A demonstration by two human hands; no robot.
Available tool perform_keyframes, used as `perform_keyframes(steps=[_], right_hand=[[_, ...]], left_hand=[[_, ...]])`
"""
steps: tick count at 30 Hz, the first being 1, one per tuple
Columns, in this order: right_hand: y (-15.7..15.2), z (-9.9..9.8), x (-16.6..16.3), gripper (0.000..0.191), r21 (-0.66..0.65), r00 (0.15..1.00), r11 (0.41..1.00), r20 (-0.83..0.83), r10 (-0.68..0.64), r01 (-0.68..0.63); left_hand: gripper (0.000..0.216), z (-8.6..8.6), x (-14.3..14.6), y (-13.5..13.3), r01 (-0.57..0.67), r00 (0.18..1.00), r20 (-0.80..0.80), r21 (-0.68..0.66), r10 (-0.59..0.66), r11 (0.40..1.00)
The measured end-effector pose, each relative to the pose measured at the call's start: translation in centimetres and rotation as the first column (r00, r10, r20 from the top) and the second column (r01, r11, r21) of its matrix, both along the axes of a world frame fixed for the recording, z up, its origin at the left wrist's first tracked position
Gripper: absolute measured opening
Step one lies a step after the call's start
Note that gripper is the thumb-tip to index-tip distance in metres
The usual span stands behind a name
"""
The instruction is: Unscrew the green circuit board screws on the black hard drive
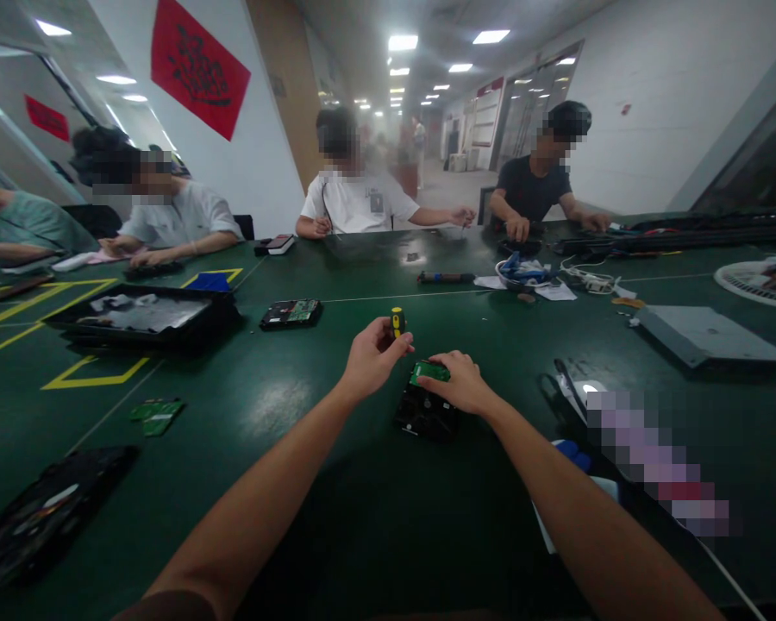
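My left hand [378,354] is closed around a small screwdriver [397,321] with a yellow and black handle, held upright above the table; its tip is hard to make out. Just below and to the right lies a black hard drive [427,414] on the green table. A green circuit board [430,372] sits at the drive's far end. My right hand [456,379] grips the board and the drive's edge, its thumb across the board and its fingers over the far side.
Another hard drive [291,314] lies beyond my left hand. Loose green circuit boards [158,416], a black tray [148,315] and a dark device [52,509] are on the left. A grey metal box [717,335] and a phone [647,457] lie right. Several people sit across the table.
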State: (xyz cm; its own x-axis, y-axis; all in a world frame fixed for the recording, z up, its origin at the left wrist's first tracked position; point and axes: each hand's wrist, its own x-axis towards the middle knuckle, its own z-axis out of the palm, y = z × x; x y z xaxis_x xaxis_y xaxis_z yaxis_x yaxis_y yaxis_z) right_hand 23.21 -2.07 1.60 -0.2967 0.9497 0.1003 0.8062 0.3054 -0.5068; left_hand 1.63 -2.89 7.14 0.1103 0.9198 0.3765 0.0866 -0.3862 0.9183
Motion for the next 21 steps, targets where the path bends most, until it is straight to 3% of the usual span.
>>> perform_keyframes(steps=[16,21], right_hand=[[-1.2,0.0,-0.8,0.067,-0.051,1.000,0.998,0.001,-0.031,0.031],[-1.1,-0.1,-0.8,0.067,-0.040,0.999,0.998,0.007,-0.052,0.052]], left_hand=[[0.036,-0.9,-0.2,-0.1,-0.071,0.991,0.107,-0.037,0.074,0.997],[0.034,-0.4,-0.1,-0.4,-0.001,0.991,0.135,-0.024,0.004,1.000]])
